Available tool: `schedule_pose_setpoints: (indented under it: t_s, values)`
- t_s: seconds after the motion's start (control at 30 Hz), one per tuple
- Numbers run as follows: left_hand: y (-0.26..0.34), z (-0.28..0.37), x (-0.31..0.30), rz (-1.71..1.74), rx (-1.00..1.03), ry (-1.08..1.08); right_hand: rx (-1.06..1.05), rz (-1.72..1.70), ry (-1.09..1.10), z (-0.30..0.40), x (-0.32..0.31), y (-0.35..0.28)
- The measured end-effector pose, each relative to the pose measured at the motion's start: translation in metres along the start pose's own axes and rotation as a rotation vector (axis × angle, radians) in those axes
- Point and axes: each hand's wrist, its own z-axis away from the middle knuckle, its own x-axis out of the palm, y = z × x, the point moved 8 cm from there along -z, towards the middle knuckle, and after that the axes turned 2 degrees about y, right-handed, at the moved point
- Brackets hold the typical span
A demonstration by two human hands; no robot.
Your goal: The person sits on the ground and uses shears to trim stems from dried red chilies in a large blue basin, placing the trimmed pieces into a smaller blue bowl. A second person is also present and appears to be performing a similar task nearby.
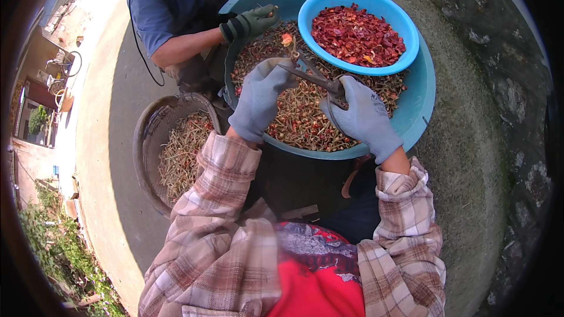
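Observation:
My left hand (263, 97), in a grey work glove, pinches the pale stem (294, 54) of a dried pepper between thumb and fingers. An orange-red piece (287, 39) shows just above the fingertips; whether it joins the stem I cannot tell. Dark metal scissors (318, 80) are gripped in my gloved right hand (362, 112), with blades apart and pointing at my left fingertips. Beneath both hands, a large teal tub (421, 97) holds many dried stems and pepper bits (304, 116). A bright blue basin (412, 31) of red dried pepper pieces (357, 35) sits at the tub's far right.
A co-worker (154, 13) sits at the tub's far left, one green-gloved hand (255, 22) over it. At my left stands a round woven basket (147, 158) of stems (185, 152). Rough stone wall (515, 92) runs along the right. Plants (61, 246) grow at lower left.

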Motion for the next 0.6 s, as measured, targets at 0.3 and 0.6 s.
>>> schedule_pose_setpoints:
  t_s: [0.3, 0.6]
  values:
    - [-0.004, 0.001, 0.008, 0.019, 0.033, -0.097, -0.044, 0.068, 0.11, -0.007, 0.0, -0.009]
    - [0.007, 0.006, 0.016, -0.122, 0.178, -0.18, -0.021, 0.044, 0.078, -0.005, 0.002, -0.009]
